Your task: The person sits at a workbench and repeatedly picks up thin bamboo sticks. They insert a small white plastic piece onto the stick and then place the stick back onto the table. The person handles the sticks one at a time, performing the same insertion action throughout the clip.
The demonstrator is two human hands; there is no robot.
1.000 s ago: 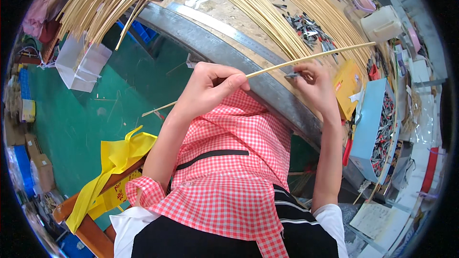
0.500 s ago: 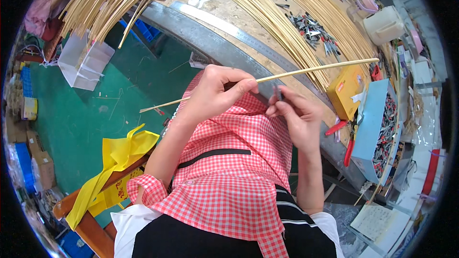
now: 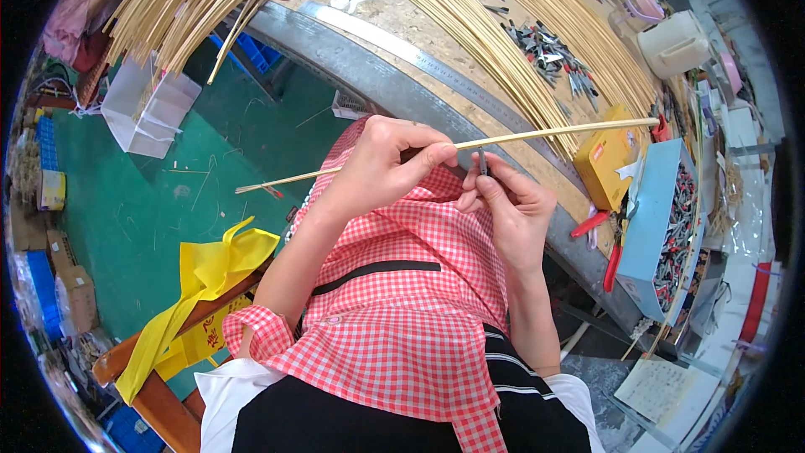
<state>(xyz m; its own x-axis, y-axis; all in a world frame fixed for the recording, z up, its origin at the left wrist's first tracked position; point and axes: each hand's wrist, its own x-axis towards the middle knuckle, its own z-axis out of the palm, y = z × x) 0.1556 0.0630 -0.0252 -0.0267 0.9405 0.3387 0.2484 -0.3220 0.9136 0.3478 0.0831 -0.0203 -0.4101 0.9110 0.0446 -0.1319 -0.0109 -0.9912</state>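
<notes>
Green floor (image 3: 201,172) spreads beyond your left hand (image 3: 390,164), which pinches a slender pale-yellow wooden strip (image 3: 553,132) mid-length, apt if it's light and springy; your right hand (image 3: 520,205) pinches a slim dark-grey metal-looking clip (image 3: 482,164) close by.

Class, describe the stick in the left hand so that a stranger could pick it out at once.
Find the red-and-white checked apron in the middle. Over its upper part, the left hand pinches a long, pale stick slanting up towards the right. Unlike the similar sticks massed on the workbench, this one is held between finger and thumb.
</notes>
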